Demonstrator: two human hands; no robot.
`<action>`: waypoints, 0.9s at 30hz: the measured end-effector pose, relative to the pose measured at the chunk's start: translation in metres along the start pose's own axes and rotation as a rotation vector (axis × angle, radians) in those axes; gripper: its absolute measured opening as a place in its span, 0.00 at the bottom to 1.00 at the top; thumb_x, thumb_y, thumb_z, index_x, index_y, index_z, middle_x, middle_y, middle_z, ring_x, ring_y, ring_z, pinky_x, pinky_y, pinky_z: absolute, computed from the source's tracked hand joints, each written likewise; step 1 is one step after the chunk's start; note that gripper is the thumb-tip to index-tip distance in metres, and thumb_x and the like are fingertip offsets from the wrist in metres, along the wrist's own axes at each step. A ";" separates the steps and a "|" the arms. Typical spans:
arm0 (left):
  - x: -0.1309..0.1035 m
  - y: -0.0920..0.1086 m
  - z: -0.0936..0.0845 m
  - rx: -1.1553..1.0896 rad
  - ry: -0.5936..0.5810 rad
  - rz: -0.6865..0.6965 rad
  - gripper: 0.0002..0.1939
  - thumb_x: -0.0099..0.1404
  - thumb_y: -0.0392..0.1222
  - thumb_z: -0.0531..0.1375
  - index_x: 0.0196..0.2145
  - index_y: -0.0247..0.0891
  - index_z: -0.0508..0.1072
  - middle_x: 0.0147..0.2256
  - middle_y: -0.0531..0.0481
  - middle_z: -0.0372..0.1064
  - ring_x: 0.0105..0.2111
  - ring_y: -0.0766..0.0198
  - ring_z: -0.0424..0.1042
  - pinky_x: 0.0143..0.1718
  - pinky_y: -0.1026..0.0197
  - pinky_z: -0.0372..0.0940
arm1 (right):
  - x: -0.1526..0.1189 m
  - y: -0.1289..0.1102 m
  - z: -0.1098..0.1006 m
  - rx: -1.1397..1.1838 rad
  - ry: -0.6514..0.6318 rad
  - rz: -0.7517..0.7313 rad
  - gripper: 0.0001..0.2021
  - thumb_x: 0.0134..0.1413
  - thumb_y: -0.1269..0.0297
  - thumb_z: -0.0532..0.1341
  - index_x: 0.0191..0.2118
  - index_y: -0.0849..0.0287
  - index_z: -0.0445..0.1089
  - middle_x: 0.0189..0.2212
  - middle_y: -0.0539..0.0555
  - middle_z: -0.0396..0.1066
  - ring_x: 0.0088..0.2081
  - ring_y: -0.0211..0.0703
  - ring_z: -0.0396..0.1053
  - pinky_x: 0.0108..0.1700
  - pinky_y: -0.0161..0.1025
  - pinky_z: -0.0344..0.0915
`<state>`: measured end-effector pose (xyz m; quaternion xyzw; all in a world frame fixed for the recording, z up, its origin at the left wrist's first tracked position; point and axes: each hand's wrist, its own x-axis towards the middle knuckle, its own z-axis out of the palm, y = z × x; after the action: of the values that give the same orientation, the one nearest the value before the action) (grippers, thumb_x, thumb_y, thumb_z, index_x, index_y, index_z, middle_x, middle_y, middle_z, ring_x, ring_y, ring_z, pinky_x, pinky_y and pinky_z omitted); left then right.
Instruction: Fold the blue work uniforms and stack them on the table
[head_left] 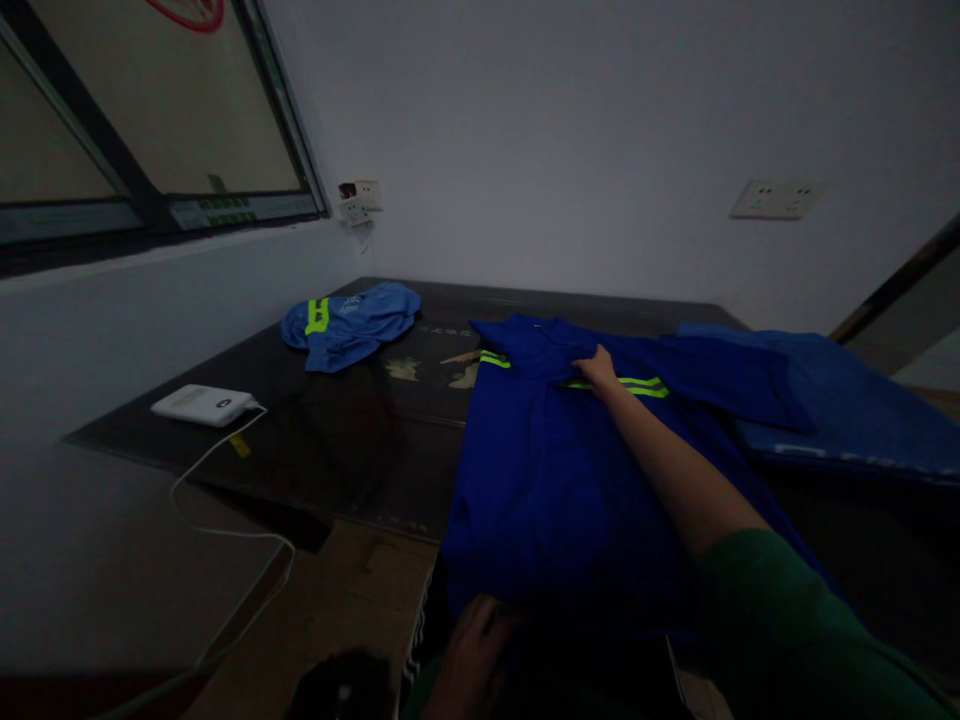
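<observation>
A royal-blue work shirt (540, 480) with yellow-green double stripes lies face up, its collar toward the wall and its hem hanging over the table's near edge. My right hand (600, 372) reaches across its chest, thumb and fingers closed on the fabric by the stripe. At the lower hem, my left hand (480, 630) has its fingers curled at the cloth; dim light hides part of them. One sleeve stretches to the right over folded blue cloth (847, 400).
The dark table (360, 430) meets the wall at the back. A crumpled light-blue garment (360, 318) with a yellow-green band lies at the back left. Near the left edge sits a white power bank (201, 404), its white cable (225, 532) hanging down. Sockets (774, 199) are on the wall.
</observation>
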<state>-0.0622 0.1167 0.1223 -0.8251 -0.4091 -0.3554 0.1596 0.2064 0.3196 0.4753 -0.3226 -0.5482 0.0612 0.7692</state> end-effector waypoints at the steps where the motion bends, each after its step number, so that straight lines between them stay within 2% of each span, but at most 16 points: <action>1: -0.001 0.001 -0.003 -0.011 0.001 0.003 0.44 0.42 0.17 0.50 0.56 0.46 0.66 0.52 0.45 0.65 0.51 0.58 0.66 0.51 0.58 0.65 | -0.001 0.000 -0.004 -0.020 0.007 0.021 0.26 0.36 0.75 0.64 0.47 0.64 0.66 0.42 0.59 0.73 0.44 0.49 0.71 0.47 0.44 0.68; 4: -0.012 -0.005 -0.011 -0.082 0.032 0.089 0.32 0.54 0.24 0.58 0.54 0.47 0.68 0.48 0.47 0.68 0.48 0.58 0.68 0.49 0.58 0.66 | -0.007 -0.004 -0.015 -0.100 0.021 0.037 0.33 0.36 0.75 0.65 0.54 0.67 0.63 0.47 0.64 0.69 0.49 0.53 0.68 0.52 0.48 0.64; 6: -0.023 -0.019 -0.017 -0.185 0.136 0.130 0.18 0.59 0.39 0.63 0.47 0.45 0.72 0.43 0.47 0.70 0.44 0.58 0.70 0.45 0.59 0.67 | -0.015 -0.013 -0.020 -0.239 0.070 -0.067 0.35 0.39 0.74 0.65 0.58 0.66 0.59 0.52 0.66 0.65 0.54 0.57 0.63 0.56 0.52 0.60; 7: -0.028 -0.028 -0.020 -0.251 0.236 0.105 0.14 0.59 0.47 0.63 0.43 0.43 0.73 0.41 0.47 0.70 0.42 0.58 0.70 0.43 0.59 0.67 | -0.020 -0.020 -0.020 -0.321 0.091 -0.161 0.35 0.42 0.73 0.65 0.59 0.64 0.59 0.55 0.67 0.62 0.57 0.58 0.60 0.56 0.54 0.59; 9: -0.032 -0.047 -0.025 -0.387 0.475 -0.072 0.16 0.61 0.55 0.60 0.37 0.40 0.72 0.37 0.47 0.69 0.39 0.58 0.71 0.41 0.59 0.67 | -0.034 -0.039 -0.012 -0.456 0.046 -0.388 0.27 0.49 0.71 0.61 0.58 0.60 0.62 0.55 0.64 0.62 0.58 0.57 0.58 0.57 0.54 0.59; 10: -0.031 -0.055 -0.027 -0.453 0.564 -0.197 0.17 0.62 0.57 0.58 0.38 0.40 0.71 0.37 0.46 0.69 0.40 0.58 0.71 0.42 0.59 0.67 | -0.042 -0.050 -0.004 -0.492 -0.046 -0.491 0.22 0.52 0.71 0.59 0.55 0.59 0.66 0.54 0.63 0.64 0.56 0.55 0.59 0.56 0.52 0.60; 11: -0.028 -0.061 -0.029 -0.519 0.602 -0.315 0.19 0.62 0.58 0.58 0.41 0.40 0.70 0.39 0.45 0.70 0.41 0.57 0.71 0.44 0.57 0.67 | -0.050 -0.061 0.007 -0.521 -0.172 -0.581 0.18 0.55 0.71 0.58 0.52 0.59 0.69 0.51 0.61 0.67 0.54 0.53 0.62 0.55 0.49 0.61; 12: -0.023 -0.066 -0.030 -0.583 0.588 -0.410 0.23 0.60 0.59 0.59 0.44 0.39 0.69 0.42 0.44 0.71 0.44 0.55 0.71 0.47 0.55 0.66 | -0.059 -0.071 0.019 -0.551 -0.310 -0.660 0.15 0.57 0.70 0.57 0.49 0.59 0.71 0.48 0.60 0.69 0.52 0.51 0.64 0.55 0.47 0.61; 14: -0.010 -0.070 -0.029 -0.695 0.454 -0.510 0.34 0.54 0.63 0.62 0.51 0.38 0.68 0.50 0.39 0.69 0.52 0.50 0.68 0.55 0.50 0.62 | -0.076 -0.090 0.046 -0.627 -0.543 -0.791 0.15 0.58 0.72 0.56 0.49 0.57 0.72 0.48 0.58 0.71 0.51 0.50 0.65 0.53 0.45 0.62; 16: -0.001 -0.069 -0.026 -0.762 0.324 -0.523 0.40 0.49 0.66 0.63 0.52 0.36 0.69 0.56 0.37 0.66 0.58 0.46 0.62 0.60 0.47 0.55 | -0.088 -0.101 0.071 -0.715 -0.657 -0.894 0.19 0.57 0.76 0.55 0.52 0.55 0.70 0.55 0.55 0.67 0.54 0.51 0.62 0.52 0.44 0.63; 18: 0.002 -0.064 -0.024 -0.790 0.270 -0.537 0.40 0.48 0.67 0.62 0.51 0.35 0.72 0.56 0.37 0.65 0.59 0.45 0.60 0.62 0.46 0.53 | -0.095 -0.107 0.089 -0.776 -0.702 -0.983 0.22 0.57 0.79 0.52 0.52 0.54 0.71 0.59 0.53 0.63 0.57 0.50 0.59 0.51 0.43 0.62; 20: -0.003 -0.058 -0.022 -0.810 0.270 -0.561 0.39 0.49 0.68 0.62 0.50 0.34 0.74 0.54 0.37 0.68 0.57 0.45 0.64 0.61 0.46 0.55 | -0.096 -0.108 0.100 -0.806 -0.728 -1.062 0.20 0.56 0.80 0.51 0.47 0.56 0.73 0.56 0.55 0.66 0.57 0.50 0.58 0.52 0.43 0.60; 24: -0.021 -0.044 -0.024 -0.838 0.341 -0.602 0.36 0.52 0.67 0.61 0.46 0.33 0.76 0.49 0.39 0.73 0.51 0.46 0.70 0.55 0.47 0.63 | -0.093 -0.110 0.108 -0.871 -0.746 -1.150 0.15 0.57 0.76 0.53 0.43 0.60 0.73 0.46 0.59 0.72 0.53 0.50 0.60 0.51 0.43 0.59; 27: -0.033 -0.031 -0.034 -0.834 0.434 -0.647 0.33 0.51 0.66 0.62 0.42 0.34 0.78 0.45 0.41 0.76 0.48 0.47 0.72 0.53 0.49 0.65 | -0.086 -0.116 0.112 -0.911 -0.731 -1.102 0.13 0.58 0.74 0.53 0.43 0.61 0.74 0.44 0.61 0.73 0.52 0.53 0.59 0.50 0.44 0.59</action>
<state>-0.1162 0.0983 0.1212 -0.5591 -0.4237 -0.6791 -0.2161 0.0439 0.2383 0.4925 -0.2474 -0.8168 -0.4556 0.2533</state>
